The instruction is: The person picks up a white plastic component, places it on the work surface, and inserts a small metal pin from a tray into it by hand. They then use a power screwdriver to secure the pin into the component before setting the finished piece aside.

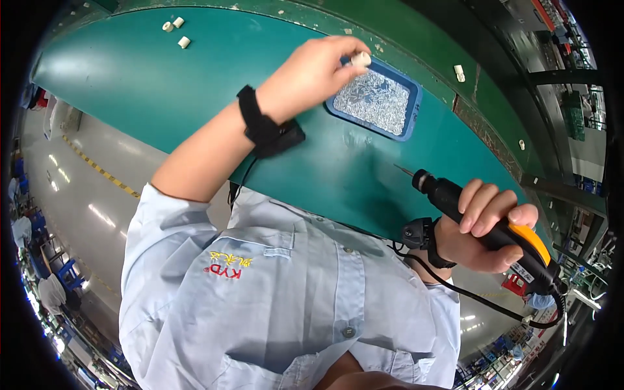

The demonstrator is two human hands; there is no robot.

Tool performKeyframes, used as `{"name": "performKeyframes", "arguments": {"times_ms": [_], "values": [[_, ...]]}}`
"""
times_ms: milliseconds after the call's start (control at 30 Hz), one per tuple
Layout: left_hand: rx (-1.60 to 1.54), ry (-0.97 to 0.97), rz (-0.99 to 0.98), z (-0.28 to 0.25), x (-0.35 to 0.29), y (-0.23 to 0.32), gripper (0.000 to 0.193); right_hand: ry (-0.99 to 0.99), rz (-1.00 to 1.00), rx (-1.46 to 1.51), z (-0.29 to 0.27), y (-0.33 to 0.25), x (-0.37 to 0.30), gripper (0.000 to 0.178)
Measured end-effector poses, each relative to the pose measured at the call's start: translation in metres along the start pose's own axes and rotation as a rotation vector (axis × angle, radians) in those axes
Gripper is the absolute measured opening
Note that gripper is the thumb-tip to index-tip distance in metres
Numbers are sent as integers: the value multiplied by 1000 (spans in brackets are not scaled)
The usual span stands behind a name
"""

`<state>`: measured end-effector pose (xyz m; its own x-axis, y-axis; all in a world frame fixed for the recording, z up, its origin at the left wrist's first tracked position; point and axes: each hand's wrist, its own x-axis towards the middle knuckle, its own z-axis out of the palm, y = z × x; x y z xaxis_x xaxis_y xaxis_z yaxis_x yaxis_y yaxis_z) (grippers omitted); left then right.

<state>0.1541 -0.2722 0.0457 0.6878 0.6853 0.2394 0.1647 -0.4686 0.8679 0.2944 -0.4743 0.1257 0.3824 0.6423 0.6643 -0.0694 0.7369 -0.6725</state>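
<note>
My left hand [318, 73] is closed, its thumb and fingers pinching a small white cylindrical plastic piece [361, 59]. The piece is over the upper left corner of a blue tray [411, 123], which holds a heap of small silvery metal parts [377, 103], too fine to tell the kind for sure. On the right, my right hand [489, 224] is wrapped round a black and orange electric screwdriver [448, 197]. Its thin bit [403, 169] points left and away from me, above the table and apart from the tray. A cord runs from the driver's rear end.
The green tabletop [130, 84] carries three white plastic pieces [184, 42] at the far left. More white pieces lie on the green ledge [416, 39] at the back, one [459, 73] at the right. Black straps with boxes and cables are on both wrists.
</note>
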Motion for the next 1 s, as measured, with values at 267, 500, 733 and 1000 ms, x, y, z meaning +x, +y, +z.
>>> {"name": "performKeyframes", "arguments": {"times_ms": [267,500,733,1000], "values": [[459,287,41,-9,112,-82,43,67,87,-147,-11,3,-20,35],[568,935,-262,-77,146,-137,67,163,103,-267,-35,-1,-22,36],[-87,540,-251,-115,149,-201,31,136,101,-270,-28,-3,-21,36],[-259,-223,-215,5,-7,13,19,123,117,-231,-26,-1,-17,37]]}}
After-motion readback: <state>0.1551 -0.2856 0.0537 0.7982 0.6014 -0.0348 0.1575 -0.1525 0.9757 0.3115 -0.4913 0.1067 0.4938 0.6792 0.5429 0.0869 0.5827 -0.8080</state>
